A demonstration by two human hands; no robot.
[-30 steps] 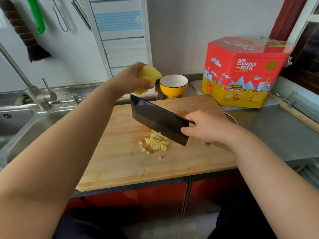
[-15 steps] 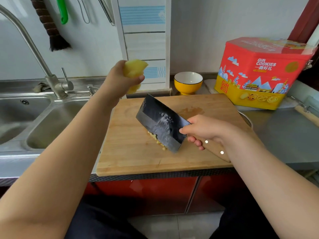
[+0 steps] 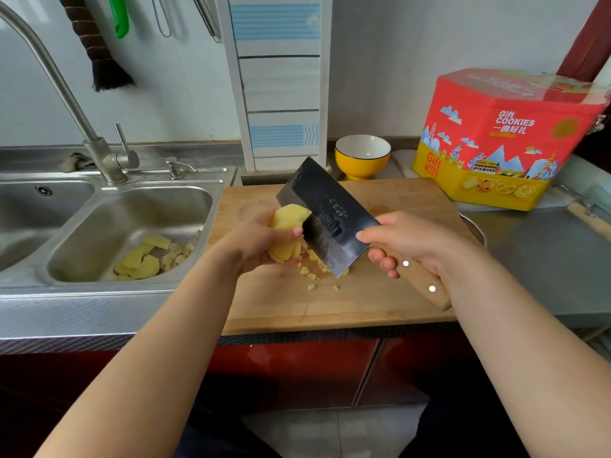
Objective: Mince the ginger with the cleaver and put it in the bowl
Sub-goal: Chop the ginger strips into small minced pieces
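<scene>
Ginger (image 3: pixel 287 230) sits gripped in the left hand (image 3: pixel 261 241) over the board (image 3: pixel 370 302), touching the cleaver (image 3: pixel 325 216), whose handle the right hand (image 3: pixel 410 241) grips. Minced bits (image 3: pixel 312 276) lie beneath. Bowl (image 3: pixel 362 157) far behind the blade; tin (image 3: pixel 506 137) right; peelings (image 3: pixel 145 259) in the sink (image 3: pixel 109 209) left.

one head-worn wide-angle view looks forward and down, close over the cutting board (image 3: pixel 281 305) and sink (image 3: pixel 132 206).
</scene>
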